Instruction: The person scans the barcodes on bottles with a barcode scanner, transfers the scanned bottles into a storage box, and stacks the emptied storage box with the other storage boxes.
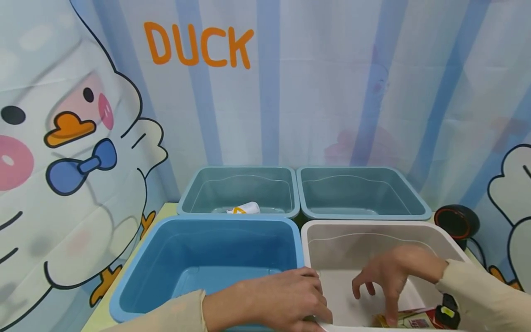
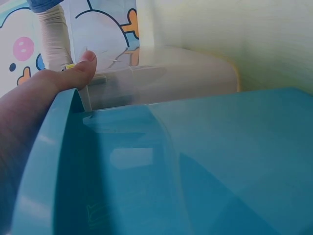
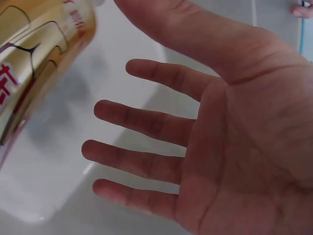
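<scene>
Left hand [image 1: 278,297], right hand [image 1: 394,274], one gold can [image 3: 46,56], four bins [image 1: 244,244]

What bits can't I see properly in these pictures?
Gold can: right wrist view, cut off by the top and left edges.
White thing: head view, lower part hidden by the front rim of its bin.
Left hand: left wrist view, most fingers hidden behind the blue bin.

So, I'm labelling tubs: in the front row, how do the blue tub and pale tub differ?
The right hand reaches into the pale tub, not the blue tub. The pale tub holds a gold can; no can shows in the blue tub. Both have rounded corners.
</scene>
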Motion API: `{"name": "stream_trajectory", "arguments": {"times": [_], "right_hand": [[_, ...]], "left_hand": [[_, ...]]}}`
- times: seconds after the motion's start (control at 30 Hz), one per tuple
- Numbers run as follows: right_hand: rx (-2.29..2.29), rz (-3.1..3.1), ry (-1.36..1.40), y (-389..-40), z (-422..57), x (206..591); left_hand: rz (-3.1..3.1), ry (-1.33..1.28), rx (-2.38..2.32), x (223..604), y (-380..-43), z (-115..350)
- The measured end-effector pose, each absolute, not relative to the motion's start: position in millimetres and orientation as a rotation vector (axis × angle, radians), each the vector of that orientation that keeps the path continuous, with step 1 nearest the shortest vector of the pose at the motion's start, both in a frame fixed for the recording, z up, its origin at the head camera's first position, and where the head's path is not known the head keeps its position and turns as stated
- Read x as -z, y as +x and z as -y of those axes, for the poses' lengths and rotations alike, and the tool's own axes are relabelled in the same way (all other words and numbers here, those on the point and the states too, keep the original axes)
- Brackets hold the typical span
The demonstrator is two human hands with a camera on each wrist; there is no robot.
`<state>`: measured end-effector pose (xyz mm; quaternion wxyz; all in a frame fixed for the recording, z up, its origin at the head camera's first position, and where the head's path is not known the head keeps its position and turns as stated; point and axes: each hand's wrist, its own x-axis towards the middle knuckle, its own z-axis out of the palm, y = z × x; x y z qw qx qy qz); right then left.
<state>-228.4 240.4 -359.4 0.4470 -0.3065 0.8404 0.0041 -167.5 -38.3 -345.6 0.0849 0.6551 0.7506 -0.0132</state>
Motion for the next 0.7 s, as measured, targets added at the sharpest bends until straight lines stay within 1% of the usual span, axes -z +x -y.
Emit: {"name": "stream_trajectory", "arguments": {"times": [0.2,0.7], "right_hand": [[-0.071,-1.956,-0.75,-233,-234,371],[-0.036,-1.842,-0.701,-235,-230,392]], "left_hand": [[-2.241,1.947,0.02,346,-167,40],[-2.231,1.933,-0.034,347,-169,41]]}}
